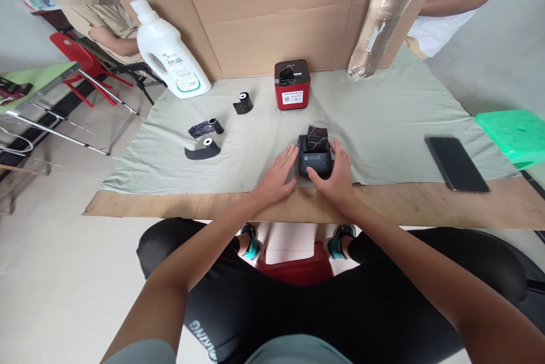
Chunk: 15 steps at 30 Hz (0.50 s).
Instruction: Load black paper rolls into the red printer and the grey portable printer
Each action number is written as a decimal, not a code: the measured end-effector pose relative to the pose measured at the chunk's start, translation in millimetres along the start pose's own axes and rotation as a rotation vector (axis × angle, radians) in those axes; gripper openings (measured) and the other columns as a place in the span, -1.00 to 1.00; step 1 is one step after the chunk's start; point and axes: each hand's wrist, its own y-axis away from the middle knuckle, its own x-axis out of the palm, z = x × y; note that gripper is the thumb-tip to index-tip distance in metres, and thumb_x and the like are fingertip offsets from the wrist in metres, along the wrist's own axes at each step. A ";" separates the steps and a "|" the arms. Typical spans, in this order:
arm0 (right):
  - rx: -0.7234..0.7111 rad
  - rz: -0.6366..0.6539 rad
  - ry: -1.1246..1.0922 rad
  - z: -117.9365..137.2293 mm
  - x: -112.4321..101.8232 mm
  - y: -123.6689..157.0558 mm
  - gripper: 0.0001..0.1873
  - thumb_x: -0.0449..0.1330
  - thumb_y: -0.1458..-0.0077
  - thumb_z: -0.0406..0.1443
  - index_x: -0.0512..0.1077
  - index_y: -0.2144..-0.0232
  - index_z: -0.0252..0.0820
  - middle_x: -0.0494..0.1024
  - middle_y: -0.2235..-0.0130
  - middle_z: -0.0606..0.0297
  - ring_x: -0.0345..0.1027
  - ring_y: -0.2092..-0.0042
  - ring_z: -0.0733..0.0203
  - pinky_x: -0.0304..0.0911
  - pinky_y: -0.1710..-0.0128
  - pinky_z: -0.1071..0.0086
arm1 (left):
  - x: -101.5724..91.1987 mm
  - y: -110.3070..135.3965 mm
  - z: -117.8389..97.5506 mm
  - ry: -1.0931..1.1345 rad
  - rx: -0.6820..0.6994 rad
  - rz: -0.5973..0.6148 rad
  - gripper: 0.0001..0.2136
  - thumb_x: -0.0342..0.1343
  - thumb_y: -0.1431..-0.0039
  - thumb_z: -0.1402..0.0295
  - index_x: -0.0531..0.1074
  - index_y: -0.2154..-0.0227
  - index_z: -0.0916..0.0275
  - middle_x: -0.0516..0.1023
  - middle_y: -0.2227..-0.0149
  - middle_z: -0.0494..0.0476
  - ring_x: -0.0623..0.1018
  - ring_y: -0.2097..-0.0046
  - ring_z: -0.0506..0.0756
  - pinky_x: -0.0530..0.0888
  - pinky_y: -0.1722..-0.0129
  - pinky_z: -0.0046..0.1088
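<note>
A small black label printer (314, 159) sits on the pale green cloth (383, 120) near the table's front edge, with a dark roll (317, 137) standing out of its top. My left hand (276, 174) lies flat beside its left side, fingers stretched out and touching it. My right hand (336, 174) curls around the printer's right and front side, thumb across the front.
A red and black printer (292, 84) stands farther back. Three dark rolls (204, 138) lie to the left, a white detergent jug (170, 54) and a clear plastic bottle (383, 12) at the back, a black phone (456, 163) at right, a green stool (515, 134). Two other people are nearby.
</note>
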 end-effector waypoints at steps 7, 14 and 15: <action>-0.019 -0.019 -0.155 -6.3 -4.0 -0.5 -0.28 -0.18 -0.44 -0.02 0.02 -0.49 -0.21 0.36 -0.38 -0.06 0.16 -0.41 -0.13 0.10 -0.37 -0.23 | -3.0 -4.7 -5.9 -0.096 0.184 -0.014 -0.23 -0.07 -0.29 0.50 -0.09 -0.54 0.11 0.04 -0.56 0.19 0.01 -0.58 0.26 0.03 -0.52 0.05; -0.045 0.005 -0.235 -15.2 -1.4 -9.4 -0.25 -0.37 -0.48 0.04 -0.09 -0.53 -0.16 0.28 -0.45 -0.03 0.14 -0.46 -0.04 0.08 -0.40 -0.16 | -2.3 1.2 -5.1 -0.139 0.260 -0.031 -0.27 -0.06 -0.26 0.57 0.10 -0.49 0.05 -0.03 -0.57 0.16 -0.01 -0.57 0.31 0.12 -0.47 0.11; -0.041 0.010 -0.205 -17.0 -1.4 -13.7 -0.25 -0.40 -0.48 0.03 -0.12 -0.53 -0.15 0.27 -0.45 -0.02 0.16 -0.46 -0.03 0.11 -0.38 -0.13 | -2.0 1.5 -4.7 -0.137 0.256 -0.026 -0.28 -0.05 -0.26 0.57 0.14 -0.47 0.03 -0.09 -0.58 0.15 -0.02 -0.57 0.32 0.12 -0.46 0.13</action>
